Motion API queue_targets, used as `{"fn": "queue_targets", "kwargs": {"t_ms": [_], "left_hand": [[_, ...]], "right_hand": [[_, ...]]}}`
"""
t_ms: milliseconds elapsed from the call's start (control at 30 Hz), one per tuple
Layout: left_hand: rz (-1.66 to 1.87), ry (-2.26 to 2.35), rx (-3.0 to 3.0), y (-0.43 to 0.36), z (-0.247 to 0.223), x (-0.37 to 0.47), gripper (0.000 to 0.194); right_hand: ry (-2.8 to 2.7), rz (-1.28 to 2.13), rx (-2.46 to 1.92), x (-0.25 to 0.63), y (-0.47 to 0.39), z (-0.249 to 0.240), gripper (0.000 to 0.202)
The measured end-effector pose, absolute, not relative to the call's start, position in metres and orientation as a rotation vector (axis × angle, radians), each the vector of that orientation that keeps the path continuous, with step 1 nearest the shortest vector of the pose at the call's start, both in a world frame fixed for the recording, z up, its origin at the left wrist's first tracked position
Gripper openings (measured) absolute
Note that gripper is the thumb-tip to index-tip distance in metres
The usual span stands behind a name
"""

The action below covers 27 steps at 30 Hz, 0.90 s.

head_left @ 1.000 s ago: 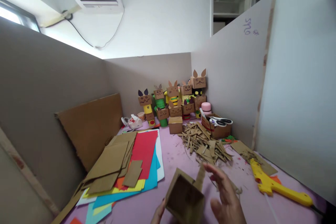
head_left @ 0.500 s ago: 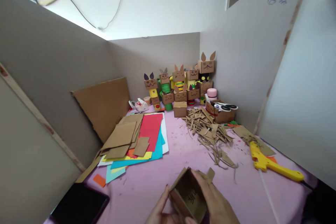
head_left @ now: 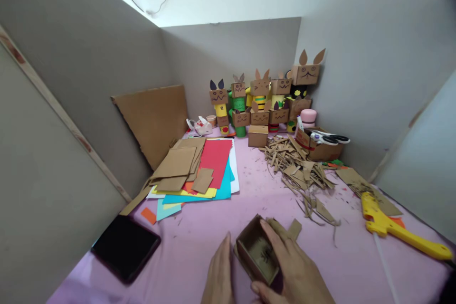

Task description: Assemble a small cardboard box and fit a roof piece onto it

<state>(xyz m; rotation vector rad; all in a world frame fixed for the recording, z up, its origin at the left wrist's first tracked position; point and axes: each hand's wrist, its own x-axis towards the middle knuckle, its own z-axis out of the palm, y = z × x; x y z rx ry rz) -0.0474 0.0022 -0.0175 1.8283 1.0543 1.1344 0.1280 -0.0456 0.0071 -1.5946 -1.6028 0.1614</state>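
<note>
A small open-topped cardboard box (head_left: 245, 242) with dark marks on its inside bottom sits low in the middle of the view. My right hand (head_left: 299, 270) grips its right side, thumb at the near edge and fingers along the far side. A cardboard strip (head_left: 295, 229) sticks out beyond those fingers. Just left of the box, my left hand (head_left: 219, 270) is held on edge with straight fingers and nothing in it. A narrow gap shows between that hand and the box.
Cardboard pieces and coloured paper (head_left: 217, 161) lie left, near a black tablet-like device (head_left: 126, 249). Cardboard scraps (head_left: 295, 164), a box with scissors (head_left: 324, 145) and a yellow glue gun (head_left: 399, 232) are right. Several cardboard animal figures (head_left: 260, 88) stand at the back.
My left hand has come off the box and straightened beside it. My right hand still holds the box, now lower and nearer the table. The view has tilted down and turned left.
</note>
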Motion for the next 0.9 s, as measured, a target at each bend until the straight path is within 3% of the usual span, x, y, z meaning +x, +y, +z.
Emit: {"fn": "queue_targets", "kwargs": {"t_ms": [133, 267, 367, 700, 900], "left_hand": [[1.037, 1.078, 1.829, -0.004, -0.015, -0.031, 0.080], [0.897, 1.134, 1.822, -0.005, -0.007, -0.027, 0.105], [0.869, 1.201, 1.952, -0.006, -0.002, -0.024, 0.104], [0.816, 1.162, 2.285, 0.005, -0.001, -0.026, 0.095], [0.432, 0.901, 2.243, 0.031, 0.030, -0.046, 0.100]], "right_hand": [[-1.618, 0.122, -1.575, 0.141, -0.059, 0.009, 0.110], [-1.345, 0.149, -1.659, 0.160, -0.076, 0.008, 0.055], [-1.201, 0.191, -1.760, 0.164, -0.081, 0.007, 0.035], [-1.789, 0.013, -1.903, 0.163, -0.068, 0.000, 0.051], [-2.031, 0.093, -1.854, 0.161, -0.085, 0.000, 0.057]]}}
